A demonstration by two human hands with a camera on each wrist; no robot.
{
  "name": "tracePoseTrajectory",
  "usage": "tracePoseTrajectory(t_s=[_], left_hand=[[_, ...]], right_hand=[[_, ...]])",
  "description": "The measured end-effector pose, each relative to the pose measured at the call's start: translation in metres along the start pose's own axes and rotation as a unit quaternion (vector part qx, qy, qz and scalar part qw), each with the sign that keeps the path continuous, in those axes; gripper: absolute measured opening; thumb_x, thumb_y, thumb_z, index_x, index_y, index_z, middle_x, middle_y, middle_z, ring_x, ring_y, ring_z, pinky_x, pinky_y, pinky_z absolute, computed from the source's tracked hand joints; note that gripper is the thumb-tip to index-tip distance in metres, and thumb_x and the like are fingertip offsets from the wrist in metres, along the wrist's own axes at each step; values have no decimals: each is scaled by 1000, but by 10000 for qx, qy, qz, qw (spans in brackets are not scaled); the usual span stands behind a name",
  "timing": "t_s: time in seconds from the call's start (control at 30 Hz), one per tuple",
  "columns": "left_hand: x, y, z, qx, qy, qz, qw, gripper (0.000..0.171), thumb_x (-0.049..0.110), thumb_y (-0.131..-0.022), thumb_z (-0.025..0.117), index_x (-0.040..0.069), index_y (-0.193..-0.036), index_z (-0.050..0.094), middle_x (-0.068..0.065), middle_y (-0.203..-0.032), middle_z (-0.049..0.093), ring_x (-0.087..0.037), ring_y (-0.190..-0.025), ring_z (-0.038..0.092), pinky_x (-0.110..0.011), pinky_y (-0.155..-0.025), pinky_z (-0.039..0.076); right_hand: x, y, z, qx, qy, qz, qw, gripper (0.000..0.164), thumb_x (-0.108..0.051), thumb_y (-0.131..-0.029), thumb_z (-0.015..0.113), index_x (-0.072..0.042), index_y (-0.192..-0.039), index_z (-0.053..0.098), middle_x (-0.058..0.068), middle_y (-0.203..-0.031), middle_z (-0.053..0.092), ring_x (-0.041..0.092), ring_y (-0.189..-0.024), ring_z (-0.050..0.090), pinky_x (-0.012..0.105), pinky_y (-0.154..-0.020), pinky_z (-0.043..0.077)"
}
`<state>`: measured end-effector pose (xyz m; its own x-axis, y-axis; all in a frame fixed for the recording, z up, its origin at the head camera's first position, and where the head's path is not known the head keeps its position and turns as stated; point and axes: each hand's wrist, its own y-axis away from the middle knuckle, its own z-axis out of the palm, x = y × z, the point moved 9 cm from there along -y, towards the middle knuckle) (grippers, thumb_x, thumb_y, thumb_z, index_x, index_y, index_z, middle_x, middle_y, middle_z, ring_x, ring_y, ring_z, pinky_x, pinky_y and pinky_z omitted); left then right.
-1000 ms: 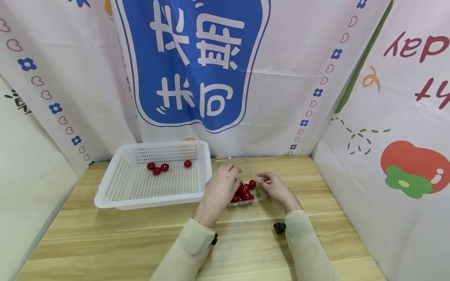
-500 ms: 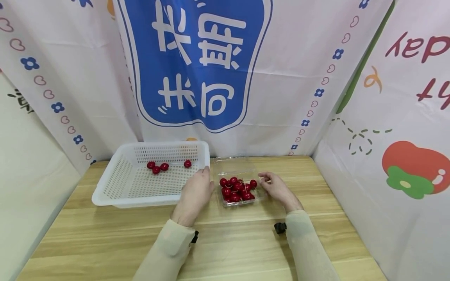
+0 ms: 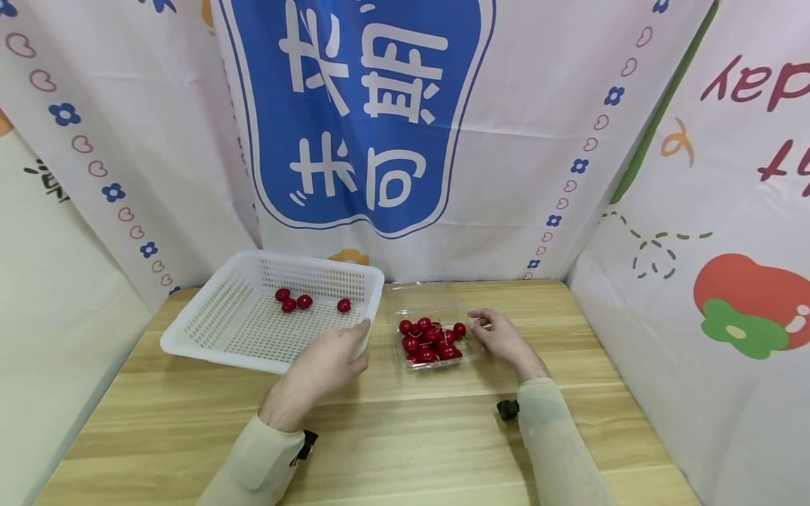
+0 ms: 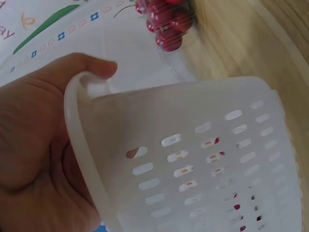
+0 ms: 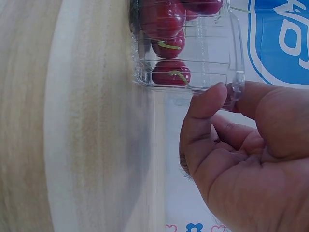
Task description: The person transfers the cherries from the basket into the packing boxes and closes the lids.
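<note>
My left hand [image 3: 316, 372] grips the rim of a white perforated plastic basket [image 3: 215, 355] at its front right corner. In the left wrist view the thumb lies over the rim, with the basket wall [image 4: 145, 116] beside it. Several red cherries [image 3: 304, 301] lie in the basket. To the right, a clear plastic box [image 3: 424, 295] stands with its lid folded back, full of cherries [image 3: 430, 334] with green stems. My right hand [image 3: 506, 342] pinches this box's right edge between thumb and finger, seen closely at the box wall [image 5: 207, 53] in the right wrist view.
Everything stands on a wood-grain table [image 3: 405, 436]. A printed white cloth [image 3: 506, 176] hangs right behind the basket and box, and more cloth walls flank the table. Each wrist wears a small black device [image 3: 508, 410].
My left hand has gone from over the cherry box to the basket's right rim and gripped it. The basket has turned, its front right corner coming nearer. My right hand stays at the box.
</note>
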<state>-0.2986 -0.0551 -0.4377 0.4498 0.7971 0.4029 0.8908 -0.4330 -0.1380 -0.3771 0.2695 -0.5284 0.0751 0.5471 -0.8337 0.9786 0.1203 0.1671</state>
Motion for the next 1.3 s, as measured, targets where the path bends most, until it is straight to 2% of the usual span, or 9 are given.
tracePoseTrajectory(t_s=[0.23,0.37,0.5,0.6,0.67,0.77,0.9,1.0,1.3], left_hand=[[-2,11,-3,-619,222,-131,9978,74,15,-104,84,-6,-169,55,0,-74,59,-10,-60,51,-25,-56,47],[2,20,-3,-965,239,-248,9947,79,15,-102,85,-2,-172,53,1,-72,56,-11,-60,50,-26,-55,45],[9,28,-2,-1302,316,-292,9906,85,21,-101,88,0,-175,51,-2,-77,63,-16,-65,56,-33,-63,52],[12,29,-4,-1438,392,-201,9886,84,27,-104,88,1,-175,51,-15,-105,82,-24,-86,74,-43,-84,67],[11,27,-7,-1447,415,-120,9885,78,29,-108,85,2,-174,53,-25,-134,83,-34,-111,83,-53,-105,70],[4,20,-14,-1250,298,-48,9917,67,31,-114,78,4,-172,57,-26,-164,70,-44,-146,75,-63,-126,61],[-10,5,-22,-819,-270,-77,9962,58,30,-116,74,5,-167,62,-22,-164,72,-45,-151,71,-65,-128,59],[-21,-6,-23,-708,-679,-57,9952,55,28,-115,76,4,-163,66,-22,-162,72,-45,-150,71,-65,-127,59],[-46,-30,13,-1516,-795,-398,9844,67,25,-112,77,3,-171,57,-25,-182,51,-50,-168,52,-68,-140,45]], right_hand=[[-2,1,0,2,-7,-35,10000,47,-10,-120,59,2,-166,57,21,-134,68,24,-93,69,30,-76,62],[-3,1,1,-2,29,-44,10000,47,-11,-120,59,2,-166,57,21,-135,68,25,-94,70,30,-76,63],[-4,0,2,-12,67,-57,10000,47,-12,-121,60,2,-166,58,23,-137,68,26,-95,71,31,-78,63],[-5,0,2,-31,92,-89,9999,47,-13,-121,60,2,-166,57,23,-138,69,25,-95,71,31,-78,63],[-4,0,2,-38,92,-60,9999,47,-13,-121,60,1,-166,57,23,-138,68,24,-94,70,30,-77,62],[-2,0,2,-49,98,-19,9999,48,-13,-121,60,1,-167,57,23,-138,68,23,-91,68,30,-74,60],[-3,1,1,-43,93,-49,9999,48,-14,-121,60,0,-167,57,22,-139,67,23,-91,68,30,-75,61],[-4,1,1,-38,78,-82,9999,49,-14,-121,61,0,-167,57,22,-138,67,23,-94,69,31,-78,63],[-2,3,1,-40,-54,-35,10000,47,-12,-121,59,2,-166,57,21,-136,67,24,-97,70,27,-77,62]])
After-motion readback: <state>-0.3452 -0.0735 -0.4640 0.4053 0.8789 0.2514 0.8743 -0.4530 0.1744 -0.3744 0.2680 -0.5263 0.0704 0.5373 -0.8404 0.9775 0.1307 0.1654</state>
